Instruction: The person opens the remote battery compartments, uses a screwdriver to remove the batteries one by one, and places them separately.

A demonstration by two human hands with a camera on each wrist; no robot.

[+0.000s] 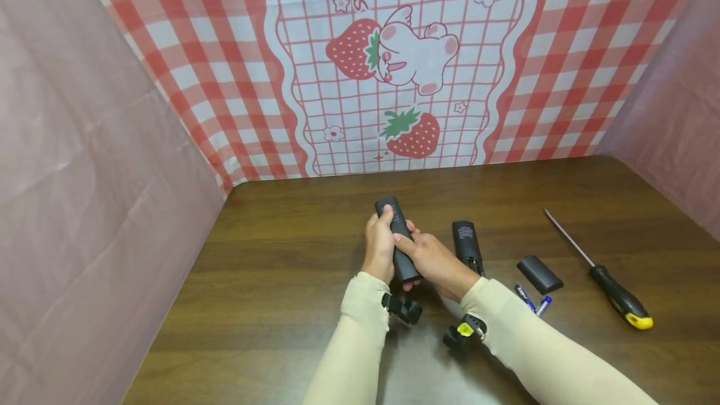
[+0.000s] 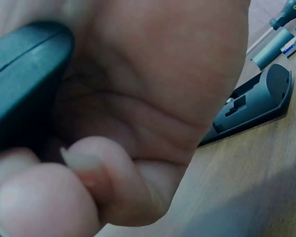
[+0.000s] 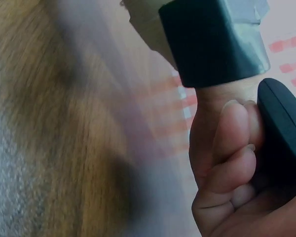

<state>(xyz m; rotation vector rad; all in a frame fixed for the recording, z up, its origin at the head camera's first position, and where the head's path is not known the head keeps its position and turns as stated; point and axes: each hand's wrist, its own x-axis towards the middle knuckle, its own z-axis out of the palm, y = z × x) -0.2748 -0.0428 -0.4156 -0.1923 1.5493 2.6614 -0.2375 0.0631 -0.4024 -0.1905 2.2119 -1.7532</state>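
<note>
A black remote control point(image 1: 404, 265) is held in both hands above the table, tilted, its far end leaning left in the head view. My left hand point(image 1: 379, 247) grips it from the left side, thumb lying along the upper face. From the right, my right hand point(image 1: 440, 262) holds it too, its thumb pressing on the middle of the face. The remote's rounded end point(image 2: 29, 59) shows beside the left palm. In the right wrist view, curled fingers point(image 3: 231, 170) lie against its edge point(image 3: 281, 118). A second black remote point(image 1: 465, 239) lies just right of the hands, its battery compartment uncovered.
Right of the second remote lie a black battery cover point(image 1: 540, 274) and two blue batteries, one point(image 1: 524, 297) close to the other point(image 1: 543, 305). Farther right is a black-and-yellow screwdriver point(image 1: 617, 294). A checked strawberry cloth point(image 1: 236, 80) hangs behind the wooden table point(image 1: 253, 305).
</note>
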